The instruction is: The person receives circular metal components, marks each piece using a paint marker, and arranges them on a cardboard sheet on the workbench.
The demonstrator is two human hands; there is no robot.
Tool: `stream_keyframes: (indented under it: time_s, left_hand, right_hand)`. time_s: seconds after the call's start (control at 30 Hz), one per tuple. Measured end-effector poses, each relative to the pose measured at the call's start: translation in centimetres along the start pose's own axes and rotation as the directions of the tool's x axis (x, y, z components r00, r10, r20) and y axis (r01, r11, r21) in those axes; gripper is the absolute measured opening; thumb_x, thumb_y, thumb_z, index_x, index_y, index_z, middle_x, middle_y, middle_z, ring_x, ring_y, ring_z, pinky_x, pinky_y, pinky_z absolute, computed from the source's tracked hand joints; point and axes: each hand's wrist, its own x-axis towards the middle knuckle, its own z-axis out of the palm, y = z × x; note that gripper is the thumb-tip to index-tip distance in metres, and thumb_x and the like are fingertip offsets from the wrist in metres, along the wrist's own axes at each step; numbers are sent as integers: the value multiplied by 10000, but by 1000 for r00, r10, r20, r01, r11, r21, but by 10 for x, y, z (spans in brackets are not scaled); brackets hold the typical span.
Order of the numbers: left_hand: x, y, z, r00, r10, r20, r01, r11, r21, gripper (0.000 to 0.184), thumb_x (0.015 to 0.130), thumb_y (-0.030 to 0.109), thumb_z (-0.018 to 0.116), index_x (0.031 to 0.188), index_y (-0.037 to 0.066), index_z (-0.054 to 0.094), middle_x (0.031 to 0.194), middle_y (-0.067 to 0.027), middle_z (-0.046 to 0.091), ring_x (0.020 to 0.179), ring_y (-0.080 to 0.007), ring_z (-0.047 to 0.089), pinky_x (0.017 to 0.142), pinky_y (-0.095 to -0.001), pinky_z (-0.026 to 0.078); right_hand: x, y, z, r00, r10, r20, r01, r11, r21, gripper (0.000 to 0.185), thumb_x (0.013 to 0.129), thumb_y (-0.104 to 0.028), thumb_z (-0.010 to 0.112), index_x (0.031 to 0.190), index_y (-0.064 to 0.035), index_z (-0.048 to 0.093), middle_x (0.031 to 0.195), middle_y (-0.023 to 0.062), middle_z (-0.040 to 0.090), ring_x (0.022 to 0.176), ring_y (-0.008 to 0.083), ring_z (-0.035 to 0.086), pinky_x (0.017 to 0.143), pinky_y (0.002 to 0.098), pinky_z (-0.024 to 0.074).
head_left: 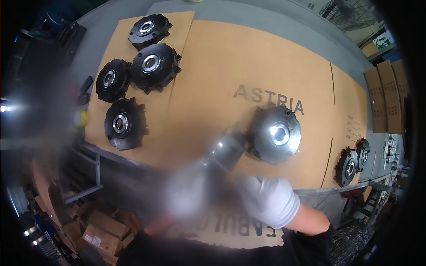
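Haze blurs the lower middle of the head view. My left hand (188,190), in a white glove, is smeared there, and its fingers cannot be made out. My right hand (268,199), also white-gloved, reaches in from the right with its fingertips lost in the blur. Between and beyond the hands is a dark, glossy, rounded object (225,153); its kind and which hand grips it are unclear. Just right of it, a round black toothed metal part (275,135) with a bright centre lies on the cardboard sheet (213,57).
Several similar black parts (151,64) with silver centre rings sit at the cardboard's left. Two more (349,167) are at its right end. Folded cartons (384,97) stand at the far right. Below the table's left edge lie cardboard boxes (104,232).
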Motion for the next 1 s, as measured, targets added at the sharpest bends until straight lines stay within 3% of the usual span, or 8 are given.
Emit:
stream_keyframes:
  time_s: [0.07,0.17,0.37,0.47,0.7,0.87,1.0]
  left_hand:
    - [1,1,-1,1000,16,11,-16,999,32,283,805,-42,467,1079,-24,537,884,-56,552,709,-75,486,656,-200,412]
    - [2,3,-4,998,50,47,-52,997,51,288,801,-47,468,1079,-19,540,877,-58,558,693,-79,490,648,-199,412]
    - [0,0,-3,998,20,61,-21,1000,10,286,802,-43,471,1074,-3,550,847,-52,557,673,-84,488,629,-200,410]
    - [2,0,-3,993,84,78,-87,996,36,286,802,-45,469,1072,-1,551,822,-53,555,660,-89,489,616,-202,409]
    - [5,4,-4,991,91,98,-95,995,35,280,802,-39,472,1068,-5,553,791,-49,547,650,-93,489,607,-206,408]
    - [4,2,-3,994,80,78,-85,995,60,282,795,-36,477,1065,-6,554,786,-46,544,646,-94,486,611,-207,409]
    - [3,1,-2,993,102,63,-104,994,34,283,795,-39,475,1064,-4,555,787,-48,546,645,-94,489,606,-208,409]
  right_hand:
    - [1,3,3,999,-15,51,17,999,-39,261,649,-185,597,835,-31,496,550,78,496,414,232,527,369,332,432]
    - [6,2,-8,997,-44,61,46,999,-26,237,666,-197,611,784,-39,478,608,98,485,452,239,528,396,333,439]
    - [9,4,-3,999,39,29,-40,999,13,155,759,-179,559,782,-46,482,633,105,470,490,268,528,429,361,443]
    - [12,3,-3,996,81,23,-82,995,55,142,761,-174,548,776,-50,482,630,101,474,489,275,531,429,369,440]
    - [20,0,-7,994,74,77,-73,997,-20,114,779,-153,519,787,-46,480,654,114,482,526,285,544,450,382,442]
    - [21,9,11,1000,-15,16,12,985,173,123,785,-136,520,794,-24,470,763,150,480,585,316,549,505,396,456]
    - [24,2,1,997,46,57,-53,991,126,95,783,-112,521,786,-28,477,773,149,479,594,324,550,522,397,463]
